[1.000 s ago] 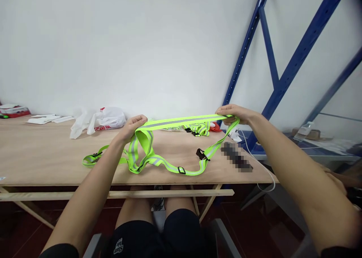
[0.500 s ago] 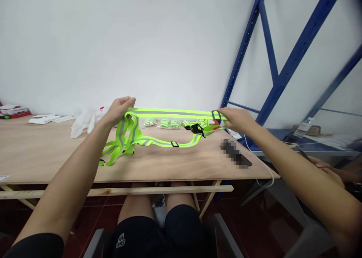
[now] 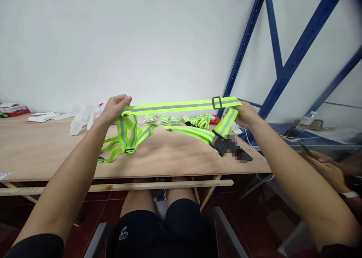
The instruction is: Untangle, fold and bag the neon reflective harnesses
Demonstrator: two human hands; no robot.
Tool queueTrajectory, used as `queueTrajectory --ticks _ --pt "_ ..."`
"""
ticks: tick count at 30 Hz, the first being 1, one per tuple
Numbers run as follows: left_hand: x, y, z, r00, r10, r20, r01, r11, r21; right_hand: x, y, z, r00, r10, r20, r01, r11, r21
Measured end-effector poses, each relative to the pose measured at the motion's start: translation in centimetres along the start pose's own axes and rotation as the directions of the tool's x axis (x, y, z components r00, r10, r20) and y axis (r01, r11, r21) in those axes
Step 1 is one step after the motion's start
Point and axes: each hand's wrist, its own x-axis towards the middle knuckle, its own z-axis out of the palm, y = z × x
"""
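A neon yellow-green strap harness [image 3: 178, 106] with a grey reflective stripe hangs above the wooden table [image 3: 169, 160]. My left hand [image 3: 116, 106] is closed on its left end, where several straps loop down toward the tabletop. At the other end my right hand [image 3: 245, 114] grips the strap, so the upper band is stretched between both hands. A black slider [image 3: 217, 102] sits on that band near my right hand. Below it, a black buckle [image 3: 219, 144] dangles from the lower strap, in front of a dark pixelated object [image 3: 240, 152].
Bagged neon straps [image 3: 169, 120] and a loose strap bundle [image 3: 198, 121] lie near the wall. White plastic [image 3: 82, 118] and papers [image 3: 45, 117] are at the left. Another person's hands [image 3: 328, 169] hold a phone at the right, beyond a blue metal frame [image 3: 278, 79].
My right hand has moved slightly right and up, drawing the band higher. The buckle has swung down and right, and the lower strap is blurred by motion.
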Motion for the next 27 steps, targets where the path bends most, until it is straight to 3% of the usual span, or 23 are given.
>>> queueTrajectory --ticks 3,5,8,13,18,22,27 --pt "0.0 -0.2 -0.1 1.000 -0.024 -0.004 0.024 1.000 0.011 -0.7 -0.2 0.0 0.992 0.101 -0.078 -0.091 0.988 0.124" --pt "0.1 -0.4 -0.2 1.000 -0.001 0.020 0.000 1.000 0.023 -0.8 0.0 0.0 0.991 0.121 -0.065 -0.111 0.984 0.139" --pt "0.2 -0.8 -0.3 0.994 0.013 0.107 -0.016 1.000 0.024 -0.6 0.4 -0.4 0.991 0.135 -0.019 -0.132 0.985 0.115" --pt "0.5 -1.0 -0.4 0.966 -0.079 0.246 0.109 0.988 -0.112 -0.4 1.7 -0.9 0.981 0.190 0.042 -0.191 0.981 0.022" --pt "0.9 -0.1 0.0 0.941 -0.033 0.338 0.099 0.978 -0.181 -0.4 2.6 -0.9 0.977 0.197 0.082 -0.194 0.980 -0.045" --pt "1.3 1.0 0.8 0.938 0.010 0.345 0.015 0.997 -0.071 -0.3 3.0 -0.5 0.981 0.148 0.127 -0.135 0.985 -0.109" --pt "1.4 1.3 2.7 0.920 0.066 0.386 -0.170 0.955 0.242 -0.4 3.8 0.6 0.991 0.039 0.129 0.003 0.951 -0.309"
